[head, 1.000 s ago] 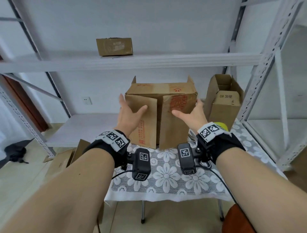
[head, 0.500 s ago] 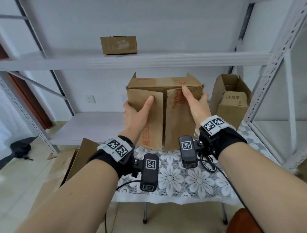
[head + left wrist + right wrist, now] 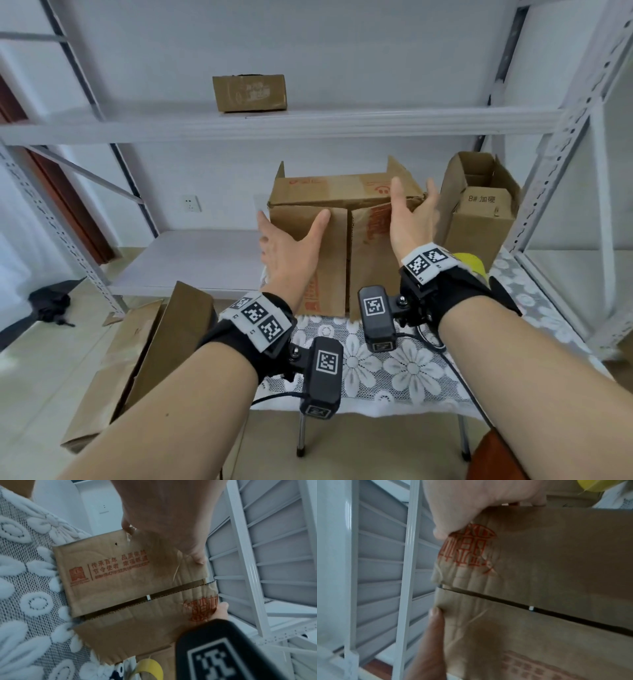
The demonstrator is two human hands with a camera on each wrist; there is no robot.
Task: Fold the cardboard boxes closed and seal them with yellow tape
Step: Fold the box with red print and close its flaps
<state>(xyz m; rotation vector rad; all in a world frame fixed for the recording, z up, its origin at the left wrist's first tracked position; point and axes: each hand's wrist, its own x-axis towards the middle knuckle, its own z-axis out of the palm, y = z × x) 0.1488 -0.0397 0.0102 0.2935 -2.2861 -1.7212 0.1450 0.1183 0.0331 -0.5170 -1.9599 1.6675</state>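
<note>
A big brown cardboard box (image 3: 342, 192) lies on its side on the table, its two front flaps folded shut towards me with a narrow seam between them (image 3: 147, 599). My left hand (image 3: 291, 240) straddles the box's left front corner: the thumb (image 3: 197, 555) lies straight on the left flap and the fingers run up the left side. At the top right corner is my right hand (image 3: 411, 212), with its thumb on the right flap by the red print (image 3: 465, 547) and its fingers straight behind the right side. A yellow tape roll (image 3: 471, 262) lies on the table behind my right wrist.
A second, smaller box (image 3: 479, 219) stands upright and open to the right of the big one. A small closed box (image 3: 249, 92) sits on the upper shelf. Flattened cardboard (image 3: 144, 359) leans by the table (image 3: 394, 370) on the left. Metal shelf posts (image 3: 565, 154) stand close on the right.
Both hands rose from in front of the box onto its two front flaps and pressed them shut. Since half a second ago their fingers have straightened.
</note>
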